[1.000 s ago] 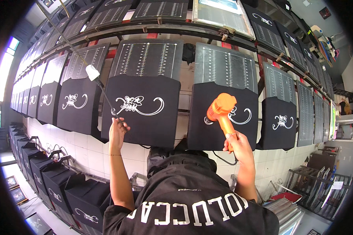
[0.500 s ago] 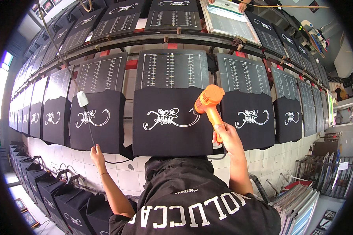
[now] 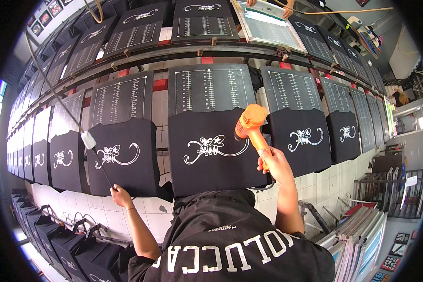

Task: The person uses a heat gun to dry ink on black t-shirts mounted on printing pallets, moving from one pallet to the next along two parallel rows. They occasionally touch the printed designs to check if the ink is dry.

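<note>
My right hand is wrapped round the handle of an orange heat gun. Its dark nozzle points left, just above the curled right end of a white line print. That print is on a black T-shirt stretched over the middle printing board. Lower left, my left hand has its fingers closed on a black power cord. The cord runs up to a white socket block hanging from a grey cable, in front of the neighbouring printed shirt.
Rows of boards with printed black shirts extend both ways along a metal rail. Across it, another person's hands hold a screen frame. Stacked frames stand lower right; more shirts line the lower left.
The view has shifted, so the shirts sit lower in the picture. The heat gun's nozzle now sits above the print's tail end instead of across it. The socket block has swung left and down.
</note>
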The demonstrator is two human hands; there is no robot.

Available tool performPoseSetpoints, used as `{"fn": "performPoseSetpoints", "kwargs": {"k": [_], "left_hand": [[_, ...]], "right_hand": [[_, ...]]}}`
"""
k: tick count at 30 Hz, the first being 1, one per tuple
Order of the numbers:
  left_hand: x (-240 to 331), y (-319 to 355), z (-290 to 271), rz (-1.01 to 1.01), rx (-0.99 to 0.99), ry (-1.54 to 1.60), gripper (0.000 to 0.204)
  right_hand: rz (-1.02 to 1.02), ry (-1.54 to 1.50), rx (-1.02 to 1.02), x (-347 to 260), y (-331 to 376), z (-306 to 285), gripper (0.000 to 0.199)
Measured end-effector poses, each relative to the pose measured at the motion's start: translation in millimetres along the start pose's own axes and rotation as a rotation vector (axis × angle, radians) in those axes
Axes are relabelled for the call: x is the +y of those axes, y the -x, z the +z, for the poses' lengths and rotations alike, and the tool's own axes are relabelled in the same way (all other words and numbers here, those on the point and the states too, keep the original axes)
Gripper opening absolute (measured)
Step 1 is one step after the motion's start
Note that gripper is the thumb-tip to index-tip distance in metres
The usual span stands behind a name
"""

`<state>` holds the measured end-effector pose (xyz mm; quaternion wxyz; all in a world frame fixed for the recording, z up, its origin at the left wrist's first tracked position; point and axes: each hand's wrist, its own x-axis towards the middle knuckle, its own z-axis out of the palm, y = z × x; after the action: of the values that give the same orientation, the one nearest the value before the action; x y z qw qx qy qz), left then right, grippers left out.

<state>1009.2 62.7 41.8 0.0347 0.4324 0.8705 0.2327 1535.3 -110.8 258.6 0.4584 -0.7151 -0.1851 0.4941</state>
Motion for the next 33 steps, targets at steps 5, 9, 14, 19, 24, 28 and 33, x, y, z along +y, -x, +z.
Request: {"fn": "performPoseSetpoints", "kwargs": {"k": [5,9,14,19,24,28,33], "left_hand": [[3.6,0.3,10.0,-0.040,0.087,-0.150,0.031],[0.5,-2.4,10.6,-0.023,0.060,-0.178,0.032],[-1.1,-1.7,11.1,0.021,0.100,-0.147,0.034],[-0.5,-1.8,10.7,0.027,0.092,-0.125,0.037],[0.6,0.3,9.2,0.046,0.108,-0.100,0.038],[-0.5,0.9,9.8,0.052,0.102,-0.097,0.037],[0.2,2.3,9.0,0.061,0.102,-0.100,0.036]], "right_hand": [[-0.035,0.022,0.060,1.1,-4.5,8.7,0.028],[-0.032,0.014,0.109,-3.2,-3.8,12.6,0.028],[-0.021,0.025,0.148,-2.9,-1.4,12.8,0.030],[-0.005,-0.027,0.155,3.0,0.7,5.9,0.029],[0.008,0.014,0.163,6.3,9.4,3.4,0.031],[0.034,0.023,0.160,7.0,16.9,-0.1,0.030],[0.041,0.002,0.134,10.2,29.7,-4.2,0.029]]}}
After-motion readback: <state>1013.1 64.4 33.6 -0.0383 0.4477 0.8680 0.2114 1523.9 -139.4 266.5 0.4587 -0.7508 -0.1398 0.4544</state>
